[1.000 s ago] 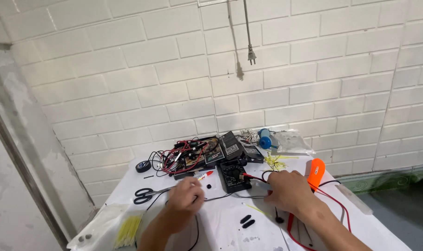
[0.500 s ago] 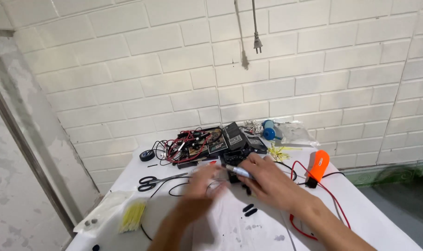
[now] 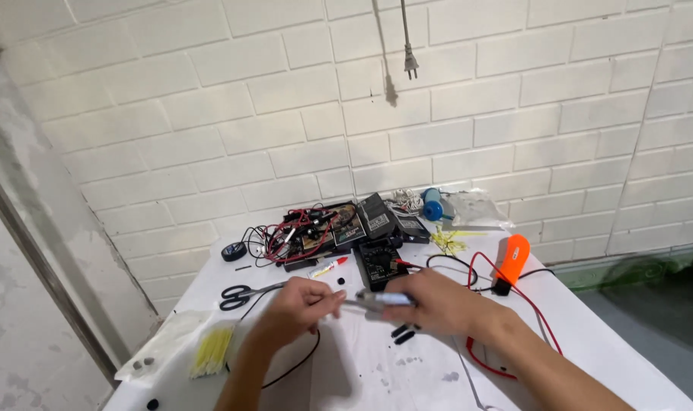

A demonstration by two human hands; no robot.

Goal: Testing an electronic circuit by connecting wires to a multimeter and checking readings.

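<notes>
Grey tool (image 3: 381, 301) between left hand (image 3: 301, 304) and right hand (image 3: 434, 301).

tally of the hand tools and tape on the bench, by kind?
Scissors: 1
Tape roll: 1
Orange tool: 1
Red-capped pen: 1
Tool held between left hand and right hand: 1
Total: 5

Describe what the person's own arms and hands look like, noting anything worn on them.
Both forearms are bare, with no sleeves in view. The left hand and right hand are bare too: no gloves, rings, watch or wristband show. No markings can be made out.
</notes>
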